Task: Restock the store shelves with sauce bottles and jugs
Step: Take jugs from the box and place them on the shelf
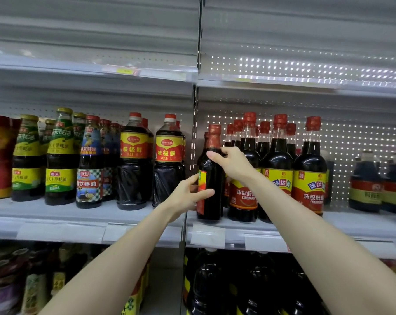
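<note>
Our left hand (188, 196) grips the soy sauce bottle (211, 178) at its label; our right hand (232, 163) grips its shoulder, upright on the shelf (215, 226).

A grey slotted metal upright (195, 133) splits the shop shelving into two bays, backed by a grey perforated metal panel (351, 137) whose holes right of the upright glow as rows of white light dots. High on either side of the upright, a ribbed grey wall panel (90, 23) sits above the grey metal upper shelf (56, 67), which bears a yellow price tag (126, 70) left of the upright. The grey metal middle shelf (44, 214) has a white paper tag (207, 236) on its front edge just right of the upright.
</note>
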Available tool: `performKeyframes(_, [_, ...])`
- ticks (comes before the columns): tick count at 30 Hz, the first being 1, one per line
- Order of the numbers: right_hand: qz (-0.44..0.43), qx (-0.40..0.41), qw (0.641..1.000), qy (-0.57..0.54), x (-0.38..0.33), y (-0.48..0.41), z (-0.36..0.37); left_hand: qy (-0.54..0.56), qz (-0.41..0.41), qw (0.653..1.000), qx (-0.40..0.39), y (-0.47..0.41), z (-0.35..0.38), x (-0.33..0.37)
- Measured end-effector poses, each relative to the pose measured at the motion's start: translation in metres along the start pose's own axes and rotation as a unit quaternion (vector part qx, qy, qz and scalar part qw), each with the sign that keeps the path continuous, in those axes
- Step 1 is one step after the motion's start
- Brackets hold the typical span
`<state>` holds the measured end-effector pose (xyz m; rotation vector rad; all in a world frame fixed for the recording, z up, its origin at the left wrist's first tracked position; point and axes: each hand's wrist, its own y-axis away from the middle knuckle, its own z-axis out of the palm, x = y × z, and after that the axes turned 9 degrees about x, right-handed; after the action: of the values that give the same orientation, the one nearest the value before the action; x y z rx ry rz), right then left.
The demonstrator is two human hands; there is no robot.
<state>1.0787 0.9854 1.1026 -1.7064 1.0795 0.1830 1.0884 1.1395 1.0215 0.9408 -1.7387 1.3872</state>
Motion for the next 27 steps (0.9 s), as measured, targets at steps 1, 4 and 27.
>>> performKeyframes(1, [0.005, 0.001, 1.0, 0.002, 0.002, -0.001, 0.001, -0.005, 0.0, 1.0, -0.002, -0.001, 0.0, 0.0])
performKeyframes(4, [0.017, 0.004, 1.0, 0.024, 0.01, -0.007, 0.005, -0.015, -0.003, 1.0, 0.004, -0.002, 0.001, -0.001])
performKeyframes(27, [0.127, 0.01, 0.98, -0.152, 0.031, 0.093, 0.037, 0.1, -0.102, 0.986, 0.09, 0.009, 0.024, 0.007])
